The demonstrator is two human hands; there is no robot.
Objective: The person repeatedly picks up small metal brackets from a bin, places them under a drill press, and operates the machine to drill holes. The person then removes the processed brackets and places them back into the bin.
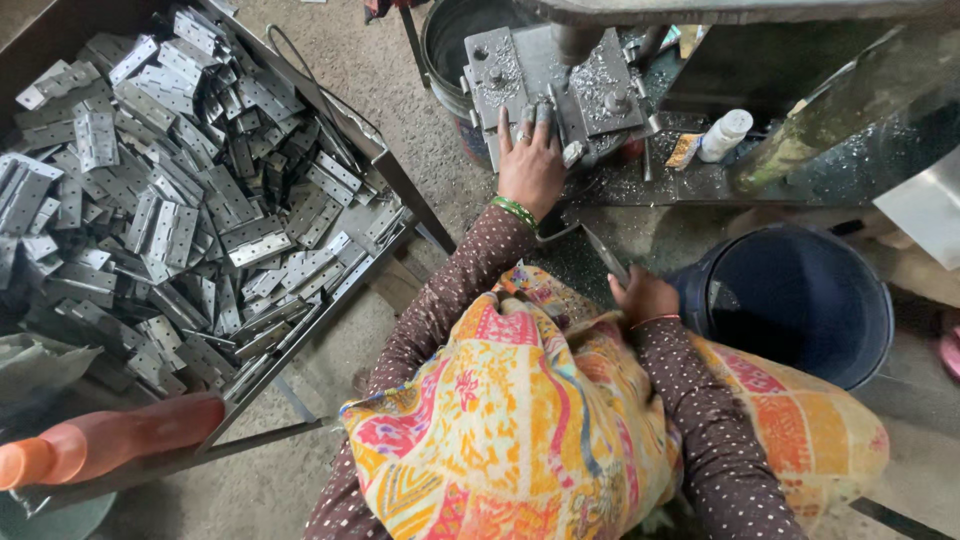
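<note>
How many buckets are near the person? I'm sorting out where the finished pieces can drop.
2. A dark blue bucket stands on the floor beside the right hand. Another round dark bucket sits at the top, left of the press plate, partly hidden. More may lie out of view.

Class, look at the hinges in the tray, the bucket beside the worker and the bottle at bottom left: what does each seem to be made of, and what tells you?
Hinges: likely bare steel, grey with a dull metallic sheen and punched holes.
Bucket: probably plastic, dark blue, smooth, with a moulded rim.
Bottle: apparently plastic, orange-red with a soft gloss.
</note>
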